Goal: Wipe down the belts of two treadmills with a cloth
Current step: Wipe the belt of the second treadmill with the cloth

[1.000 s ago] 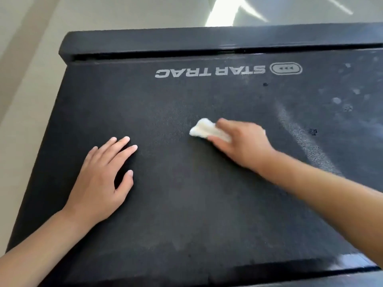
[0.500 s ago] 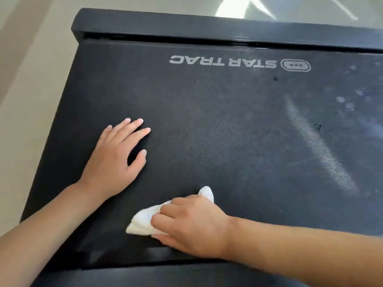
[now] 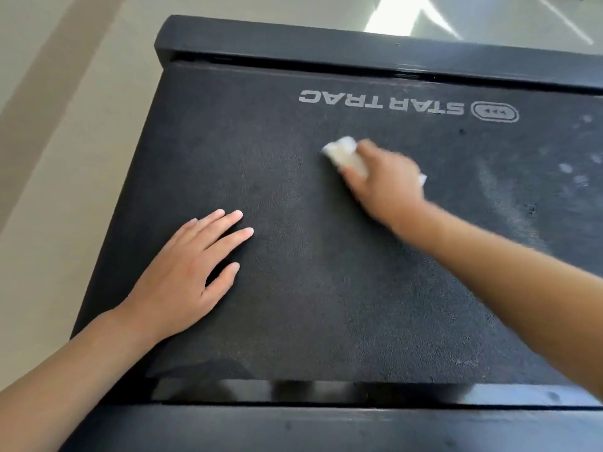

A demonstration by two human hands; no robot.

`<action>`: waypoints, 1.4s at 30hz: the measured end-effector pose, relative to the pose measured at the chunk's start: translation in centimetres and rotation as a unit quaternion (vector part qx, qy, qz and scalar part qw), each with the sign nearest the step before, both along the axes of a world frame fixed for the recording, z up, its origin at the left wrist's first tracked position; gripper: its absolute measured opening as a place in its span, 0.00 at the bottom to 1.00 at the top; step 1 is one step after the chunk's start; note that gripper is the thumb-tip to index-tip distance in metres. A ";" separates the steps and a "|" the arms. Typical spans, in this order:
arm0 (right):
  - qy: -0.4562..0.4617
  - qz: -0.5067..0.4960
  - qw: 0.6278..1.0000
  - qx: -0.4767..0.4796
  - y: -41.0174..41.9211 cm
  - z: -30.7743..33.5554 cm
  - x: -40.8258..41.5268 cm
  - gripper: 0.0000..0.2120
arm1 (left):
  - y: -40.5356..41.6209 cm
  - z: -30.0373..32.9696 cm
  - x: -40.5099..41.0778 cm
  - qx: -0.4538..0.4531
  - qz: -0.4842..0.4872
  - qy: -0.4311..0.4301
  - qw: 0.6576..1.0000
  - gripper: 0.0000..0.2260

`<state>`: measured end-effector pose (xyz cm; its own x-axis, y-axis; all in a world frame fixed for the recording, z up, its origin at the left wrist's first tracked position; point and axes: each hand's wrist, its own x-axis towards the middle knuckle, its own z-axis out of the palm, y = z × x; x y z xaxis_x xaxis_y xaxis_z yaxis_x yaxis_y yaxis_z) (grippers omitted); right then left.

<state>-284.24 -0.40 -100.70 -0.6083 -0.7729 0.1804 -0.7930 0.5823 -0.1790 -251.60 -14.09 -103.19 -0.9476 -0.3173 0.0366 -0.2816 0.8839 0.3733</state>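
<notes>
Wiping, first belt: our right grip (image 3: 385,177) holds small white cloth (image 3: 342,151) near far edge of black textured treadmill belt (image 3: 326,288); left grip (image 3: 186,272) flat, empty. Next: dusty right side.

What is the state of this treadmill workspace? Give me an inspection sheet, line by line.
Surface: black treadmill belt with STAR TRAC logo; pale dusty streak and spots on its right part, the left and middle look darker and cleaner.
Job's things: white cloth bunched on the belt just below the logo.
Clutter: nothing seen.
Grippers: right hand grips the cloth, motion-blurred; left hand rests flat on the belt, fingers straight.
Cables: nothing seen.
Surroundings: black frame rail at the far end, light tiled floor to the left, bright reflection beyond.
</notes>
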 end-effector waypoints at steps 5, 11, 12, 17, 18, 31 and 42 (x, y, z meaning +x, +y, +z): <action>-0.063 0.358 0.931 0.038 2.5 0.6 18.2 0.12 | -1.4 0.0 1.3 -0.014 0.025 0.006 1.000 0.23; -0.077 0.293 0.952 -0.038 0.0 -0.5 11.2 0.13 | -1.5 -0.3 2.5 -0.003 0.057 0.016 0.998 0.23; -0.048 0.219 0.974 -0.042 -1.8 -0.5 7.5 0.15 | -1.5 -0.3 2.5 0.002 0.060 0.017 0.998 0.23; -0.003 -0.120 0.993 0.009 -6.4 0.6 -9.3 0.24 | -1.4 0.0 2.6 0.010 0.064 0.022 0.998 0.23; 0.002 -0.142 0.990 0.006 -6.5 0.6 -9.4 0.24 | -1.5 0.1 2.6 0.011 0.063 0.022 0.998 0.23; -0.103 0.422 0.901 0.020 -0.3 -0.7 15.7 0.13 | -4.9 0.1 2.2 0.008 0.101 0.079 0.992 0.16; -0.011 -0.076 0.997 0.004 -17.5 -0.4 -0.9 0.18 | -5.9 -0.2 2.0 0.045 0.083 0.102 0.990 0.17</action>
<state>-285.17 -17.90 -101.08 -0.7226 -0.6724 0.1604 -0.6911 0.6974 -0.1901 -249.56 -19.99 -103.37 -0.8576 -0.4796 0.1861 -0.3319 0.7921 0.5122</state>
